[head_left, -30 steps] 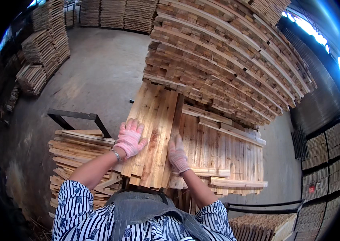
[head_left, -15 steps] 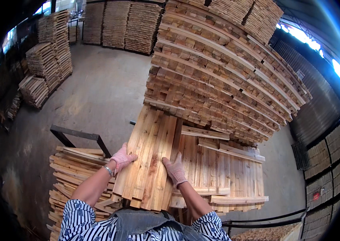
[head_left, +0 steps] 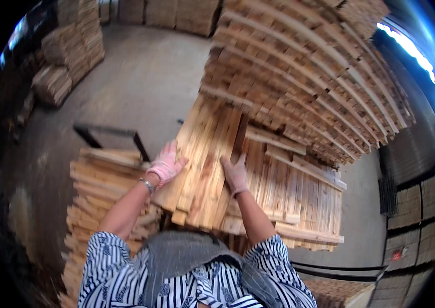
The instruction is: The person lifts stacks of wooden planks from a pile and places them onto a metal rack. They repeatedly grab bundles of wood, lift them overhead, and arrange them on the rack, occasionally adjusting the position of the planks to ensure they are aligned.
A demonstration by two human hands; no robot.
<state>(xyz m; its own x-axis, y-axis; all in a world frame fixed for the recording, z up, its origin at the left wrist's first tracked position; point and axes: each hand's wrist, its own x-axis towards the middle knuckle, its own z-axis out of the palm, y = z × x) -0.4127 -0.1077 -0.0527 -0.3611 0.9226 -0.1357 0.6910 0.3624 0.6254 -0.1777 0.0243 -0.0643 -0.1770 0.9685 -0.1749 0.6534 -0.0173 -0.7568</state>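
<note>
A row of light wooden planks (head_left: 204, 164) lies side by side in front of me, its far ends against the tall timber stack. My left hand (head_left: 167, 164), in a pink knit glove, grips the row's left edge, thumb on the top face. My right hand (head_left: 235, 174), gloved alike, is closed against the right part of the row, beside a darker plank (head_left: 240, 134). The fingers of both hands are partly hidden. To the right lies a lower layer of planks (head_left: 304, 192) with loose battens (head_left: 307, 167) across it.
A tall timber stack (head_left: 299, 77) with spacer strips rises ahead. At my left are a rough pile of planks (head_left: 99, 205) and a black metal frame (head_left: 107, 131). More stacks (head_left: 73, 56) stand far left, beyond the concrete floor (head_left: 145, 66). Black rails (head_left: 335, 269) run at lower right.
My view has tilted down, so the stacks sit higher in the picture. Both hands stay on the row of planks, which shows no clear shift against the stack.
</note>
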